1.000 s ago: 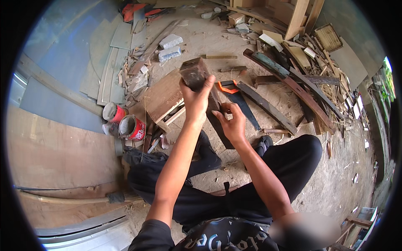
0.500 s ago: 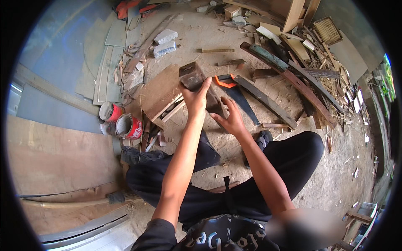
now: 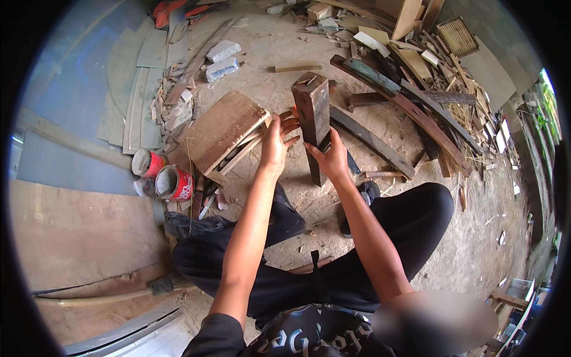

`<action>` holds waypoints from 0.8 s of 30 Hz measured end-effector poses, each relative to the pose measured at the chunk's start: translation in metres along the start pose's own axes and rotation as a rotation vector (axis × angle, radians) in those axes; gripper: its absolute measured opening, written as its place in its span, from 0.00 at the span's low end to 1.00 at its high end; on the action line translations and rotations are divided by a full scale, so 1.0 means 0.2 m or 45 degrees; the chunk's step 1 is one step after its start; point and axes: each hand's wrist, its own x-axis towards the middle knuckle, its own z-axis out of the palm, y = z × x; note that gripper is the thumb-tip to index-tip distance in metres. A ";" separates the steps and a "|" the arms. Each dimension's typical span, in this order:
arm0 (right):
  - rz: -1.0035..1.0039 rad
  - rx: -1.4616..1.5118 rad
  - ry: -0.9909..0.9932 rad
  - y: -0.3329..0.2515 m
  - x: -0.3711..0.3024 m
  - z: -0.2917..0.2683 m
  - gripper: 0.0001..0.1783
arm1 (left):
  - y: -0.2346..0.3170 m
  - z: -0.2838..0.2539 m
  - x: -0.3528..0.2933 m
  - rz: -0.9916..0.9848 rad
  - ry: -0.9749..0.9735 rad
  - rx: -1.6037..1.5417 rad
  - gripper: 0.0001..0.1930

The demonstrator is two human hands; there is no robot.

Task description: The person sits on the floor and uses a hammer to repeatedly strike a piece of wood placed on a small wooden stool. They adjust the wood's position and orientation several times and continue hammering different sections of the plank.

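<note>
Here, right fingers [image 3: 314, 154] pinching a dark beam [image 3: 314, 107], left fingers [image 3: 289, 124] spread beside it

1 dark-brown, square-sided wooden beam [image 3: 313, 113], scuffed, its top end pale-marked, stands nearly upright in the right hand [image 3: 331, 159].

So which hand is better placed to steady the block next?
Probably the right hand: its thumb lies across the block. The left hand is open beside it, fingers spread; whether its fingertips touch, I can't tell.
</note>
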 end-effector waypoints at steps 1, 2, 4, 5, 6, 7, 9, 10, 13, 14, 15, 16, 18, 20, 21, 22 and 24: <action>-0.010 -0.010 0.005 0.01 0.00 0.00 0.41 | -0.03 0.00 0.00 0.005 0.008 0.057 0.40; -0.022 -0.019 0.001 0.02 0.00 0.02 0.42 | -0.06 0.00 0.00 0.029 0.007 0.017 0.39; -0.040 -0.034 -0.005 0.05 -0.01 0.04 0.43 | -0.12 0.01 -0.01 0.056 0.056 -0.061 0.40; -0.061 -0.081 0.003 0.06 -0.02 0.04 0.42 | -0.14 0.01 -0.02 0.086 0.053 -0.078 0.40; -0.085 -0.122 0.009 0.05 -0.03 0.05 0.41 | -0.17 0.01 -0.04 0.208 0.036 -0.017 0.38; -0.106 -0.169 0.027 0.04 -0.04 0.05 0.40 | -0.17 0.04 -0.07 0.326 0.006 0.042 0.35; -0.131 -0.215 0.072 0.02 -0.09 0.07 0.41 | -0.17 0.14 -0.16 0.610 0.075 0.420 0.30; -0.141 -0.239 0.096 0.01 -0.12 0.07 0.41 | -0.17 0.15 -0.16 0.561 0.130 0.316 0.30; -0.152 -0.120 -0.142 -0.01 -0.17 0.04 0.41 | -0.20 0.05 -0.17 0.516 0.259 0.126 0.33; -0.164 -0.071 -0.232 -0.04 -0.17 0.02 0.41 | -0.22 -0.05 -0.15 0.498 0.246 0.124 0.33; -0.173 -0.023 -0.317 -0.06 -0.18 -0.01 0.40 | -0.24 -0.14 -0.12 0.476 0.229 0.120 0.33; -0.178 0.026 -0.401 -0.06 -0.19 -0.02 0.40 | -0.23 -0.16 -0.11 0.492 0.266 0.052 0.33; -0.138 0.014 -0.374 0.01 -0.19 -0.02 0.40 | -0.18 -0.10 -0.13 0.446 0.321 -0.153 0.32; -0.124 0.000 -0.354 0.09 -0.20 -0.01 0.47 | -0.18 -0.13 -0.13 0.408 0.301 -0.140 0.34; -0.190 -0.088 -0.363 0.13 -0.22 0.00 0.55 | -0.19 -0.15 -0.13 0.384 0.277 -0.168 0.34; -0.180 -0.187 -0.450 0.16 -0.26 0.00 0.58 | -0.19 -0.18 -0.13 0.383 0.282 -0.101 0.34; -0.159 -0.314 -0.581 0.28 -0.32 0.01 0.58 | -0.18 -0.17 -0.12 0.290 0.194 -0.191 0.33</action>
